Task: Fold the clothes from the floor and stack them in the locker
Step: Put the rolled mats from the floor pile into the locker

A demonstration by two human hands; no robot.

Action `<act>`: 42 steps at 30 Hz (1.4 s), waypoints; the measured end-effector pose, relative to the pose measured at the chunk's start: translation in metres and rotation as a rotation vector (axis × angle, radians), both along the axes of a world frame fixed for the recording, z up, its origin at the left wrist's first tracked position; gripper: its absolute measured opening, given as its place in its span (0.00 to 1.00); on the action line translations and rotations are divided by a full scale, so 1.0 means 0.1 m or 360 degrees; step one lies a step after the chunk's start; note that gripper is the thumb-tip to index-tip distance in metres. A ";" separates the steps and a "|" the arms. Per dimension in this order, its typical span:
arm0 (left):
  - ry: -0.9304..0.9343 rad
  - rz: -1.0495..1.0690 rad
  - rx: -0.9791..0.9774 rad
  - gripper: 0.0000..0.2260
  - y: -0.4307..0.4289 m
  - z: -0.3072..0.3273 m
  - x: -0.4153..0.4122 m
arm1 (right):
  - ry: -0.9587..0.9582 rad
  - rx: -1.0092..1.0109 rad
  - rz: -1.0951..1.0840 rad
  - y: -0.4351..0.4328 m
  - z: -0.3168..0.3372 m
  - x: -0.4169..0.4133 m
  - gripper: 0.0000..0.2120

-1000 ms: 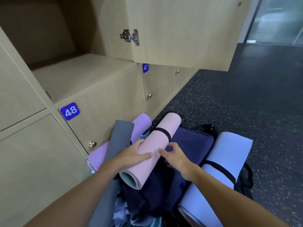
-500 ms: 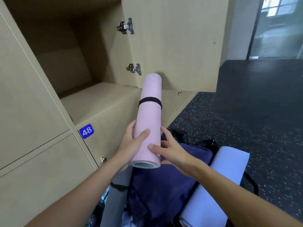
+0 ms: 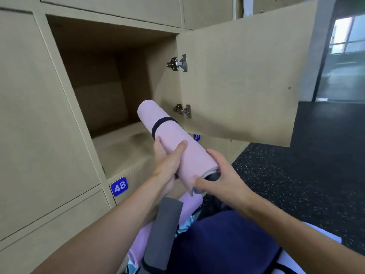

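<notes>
Lockers fill the left side, and one locker (image 3: 122,153) stands open, its bare shelf sitting just above the number plate (image 3: 119,186) marked 48. Below and nearer to us, a grey roll (image 3: 163,234) leans up out of the pile on the ground.

Our left hand (image 3: 167,165) is wrapped round the pink roll (image 3: 173,135) at its lower half, thumb across the top and fingers underneath. The roll is in the air, tilted. Its far end reaches the mouth of the open locker and none of it rests on the shelf yet. A single black strap (image 3: 164,123) binds it near the far end.

To the right, the lower hinge (image 3: 183,110) sits close beside the roll's upper part. Our right hand (image 3: 225,178) cups the near end, fingers over the top and thumb below, so both hands grip the roll. Under that wrist lies a navy garment (image 3: 223,246), unfolded on the heap. The door (image 3: 246,76) hangs wide open beyond, over the dark speckled floor (image 3: 306,175).

We judge the main risk to be the angle. The roll points toward the hinge side, so pushing it straight in could catch the hinge or the side wall. The near end has a loose flap with no strap we can see, and it could start to unroll if our right hand lets go early. The roll also looks long for the shelf. If it sticks out, the door may not shut.
</notes>
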State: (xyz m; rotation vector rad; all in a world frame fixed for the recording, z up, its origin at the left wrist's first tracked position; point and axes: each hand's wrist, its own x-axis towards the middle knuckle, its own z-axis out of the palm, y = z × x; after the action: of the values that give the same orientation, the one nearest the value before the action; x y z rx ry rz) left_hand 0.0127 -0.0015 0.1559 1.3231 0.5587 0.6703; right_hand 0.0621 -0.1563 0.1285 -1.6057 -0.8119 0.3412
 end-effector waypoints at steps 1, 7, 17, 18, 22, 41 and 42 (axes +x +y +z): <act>-0.0001 -0.0010 0.0028 0.39 0.09 0.01 0.06 | -0.0016 0.0021 -0.0032 0.11 0.02 0.05 0.36; 0.0148 -0.0081 0.0352 0.40 0.80 0.11 0.35 | -0.0014 0.0126 -0.0079 0.76 0.15 0.44 0.27; 0.1324 -0.0070 0.1630 0.29 1.89 -0.29 0.50 | -0.0018 0.0044 -0.0168 1.71 0.11 1.28 0.35; 0.1413 -0.0069 0.1796 0.28 1.94 -0.33 0.51 | -0.0023 0.0024 -0.0184 1.80 0.09 1.37 0.35; 0.1416 -0.0105 0.2031 0.29 2.05 -0.41 0.61 | -0.0119 -0.0100 -0.0234 2.22 0.01 1.72 0.33; 0.1211 -0.0012 0.1884 0.27 2.25 -0.48 0.69 | -0.1467 -0.0635 -0.0352 3.22 -0.05 2.29 0.36; 0.1208 -0.0014 0.1885 0.27 2.26 -0.48 0.69 | -0.1459 -0.0643 -0.0337 3.23 -0.07 2.34 0.37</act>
State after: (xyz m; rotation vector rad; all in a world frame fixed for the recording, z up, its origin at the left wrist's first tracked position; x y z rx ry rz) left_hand 0.0822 0.2241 0.1077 2.7432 0.7869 0.4551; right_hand 0.2956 0.1669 0.1219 -2.2356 -1.2872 -0.4612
